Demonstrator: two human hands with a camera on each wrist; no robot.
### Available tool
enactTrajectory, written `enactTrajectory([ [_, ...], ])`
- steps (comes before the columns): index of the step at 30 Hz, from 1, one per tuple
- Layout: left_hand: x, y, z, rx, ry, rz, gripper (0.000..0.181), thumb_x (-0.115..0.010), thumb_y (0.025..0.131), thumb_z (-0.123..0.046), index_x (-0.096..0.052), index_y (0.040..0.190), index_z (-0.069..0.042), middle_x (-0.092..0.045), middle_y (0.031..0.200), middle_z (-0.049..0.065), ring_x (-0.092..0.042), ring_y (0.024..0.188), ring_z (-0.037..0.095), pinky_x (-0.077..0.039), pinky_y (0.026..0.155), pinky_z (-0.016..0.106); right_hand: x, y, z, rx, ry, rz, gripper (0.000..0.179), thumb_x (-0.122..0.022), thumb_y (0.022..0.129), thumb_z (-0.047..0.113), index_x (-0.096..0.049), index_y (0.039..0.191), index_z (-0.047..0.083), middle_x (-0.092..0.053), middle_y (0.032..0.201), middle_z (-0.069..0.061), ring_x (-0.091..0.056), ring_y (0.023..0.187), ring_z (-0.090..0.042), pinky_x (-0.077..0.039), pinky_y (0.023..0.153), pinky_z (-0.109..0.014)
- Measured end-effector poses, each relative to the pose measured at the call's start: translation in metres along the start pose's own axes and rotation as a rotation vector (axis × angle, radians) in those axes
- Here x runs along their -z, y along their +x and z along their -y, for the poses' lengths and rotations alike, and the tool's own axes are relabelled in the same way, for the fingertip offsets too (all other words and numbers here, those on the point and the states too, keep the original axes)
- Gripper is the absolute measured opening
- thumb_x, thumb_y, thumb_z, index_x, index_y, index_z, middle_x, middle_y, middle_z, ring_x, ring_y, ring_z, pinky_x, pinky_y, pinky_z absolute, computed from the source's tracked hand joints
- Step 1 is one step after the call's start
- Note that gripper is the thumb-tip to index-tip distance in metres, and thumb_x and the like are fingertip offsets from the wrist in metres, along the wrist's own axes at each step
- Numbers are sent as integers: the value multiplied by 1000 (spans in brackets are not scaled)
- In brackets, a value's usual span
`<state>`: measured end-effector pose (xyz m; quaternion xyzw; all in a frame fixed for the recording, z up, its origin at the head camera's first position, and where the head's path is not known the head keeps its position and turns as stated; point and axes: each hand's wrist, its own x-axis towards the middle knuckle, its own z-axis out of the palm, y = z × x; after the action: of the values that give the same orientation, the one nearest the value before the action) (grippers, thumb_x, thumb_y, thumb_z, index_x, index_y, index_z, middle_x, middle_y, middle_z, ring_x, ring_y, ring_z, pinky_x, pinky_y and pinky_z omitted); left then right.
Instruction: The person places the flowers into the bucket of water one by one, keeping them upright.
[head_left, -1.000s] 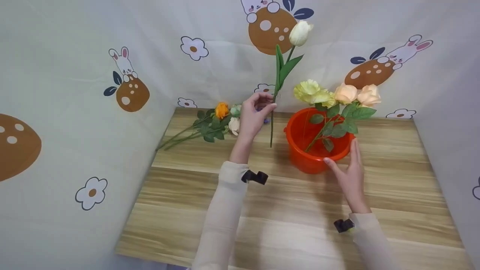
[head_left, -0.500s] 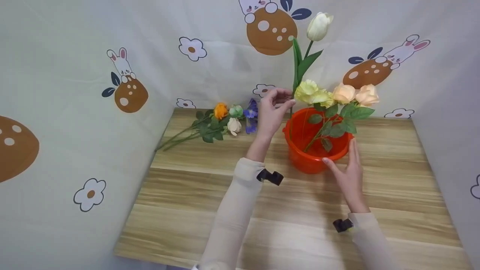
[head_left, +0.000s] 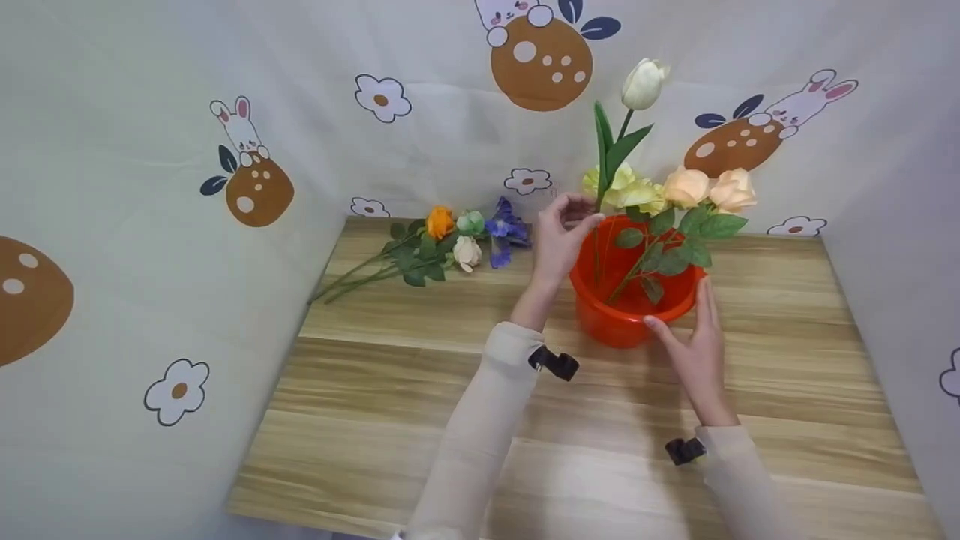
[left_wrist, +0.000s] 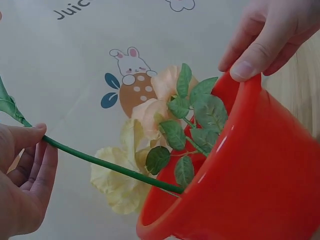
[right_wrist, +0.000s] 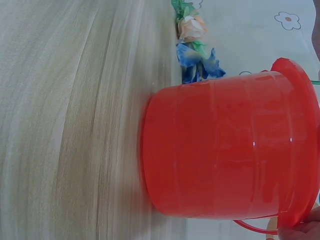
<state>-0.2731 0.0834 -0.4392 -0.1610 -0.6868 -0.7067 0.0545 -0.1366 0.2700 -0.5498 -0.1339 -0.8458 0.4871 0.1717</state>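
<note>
My left hand pinches the green stem of a white tulip between thumb and fingers. The tulip stands upright, its lower stem reaching inside the rim of a red bucket. On the bucket's right side my right hand holds the rim, thumb at the near edge and fingers along the outside. Inside the bucket lean a yellow flower and a stem with two peach roses and green leaves. The right wrist view shows the bucket's wall from low down, with only part of the hand.
Left of the bucket, near the back of the wooden table, lie an orange flower, a pale green one, a cream rose and a blue-purple flower. A printed cloth hangs behind the table.
My left hand has carried the tulip rightward to the bucket and then lowered it, so the stem's end is inside. The right hand stays at the rim.
</note>
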Motion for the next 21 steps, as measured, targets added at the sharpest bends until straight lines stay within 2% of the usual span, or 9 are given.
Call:
enactTrajectory([
  [3, -3, -2, 7, 14, 1, 6, 22, -75, 85, -2, -67, 104, 7, -71, 102, 22, -68, 86, 15, -58, 81, 22, 0, 0, 0, -1, -3, 0, 103, -81, 84, 37, -15, 161, 15, -13, 169, -9, -12, 156, -27, -15, 127, -49],
  [10, -11, -7, 23, 31, 87, 11, 21, -77, 84, -4, -69, 103, 3, -73, 101, 18, -70, 85, 15, -57, 80, 18, 0, 0, 1, -17, -2, 10, 103, -80, 84, 36, -14, 161, 18, -11, 169, -6, -11, 156, -26, -14, 127, -50],
  [19, -14, -13, 44, 62, 120, 34, 19, -76, 84, 1, -69, 101, 3, -73, 97, 18, -70, 83, 17, -58, 82, 25, 0, 0, 1, -24, -1, 16, 104, -79, 84, 40, -12, 161, 20, -9, 169, -2, -12, 157, -26, -16, 126, -52],
  [21, -15, -14, 48, 66, 130, 39, 19, -75, 83, 2, -68, 101, 3, -73, 97, 19, -70, 83, 18, -58, 81, 24, 0, 0, 1, -21, 2, 11, 103, -79, 84, 39, -13, 161, 21, -10, 169, -2, -12, 156, -26, -16, 126, -52],
])
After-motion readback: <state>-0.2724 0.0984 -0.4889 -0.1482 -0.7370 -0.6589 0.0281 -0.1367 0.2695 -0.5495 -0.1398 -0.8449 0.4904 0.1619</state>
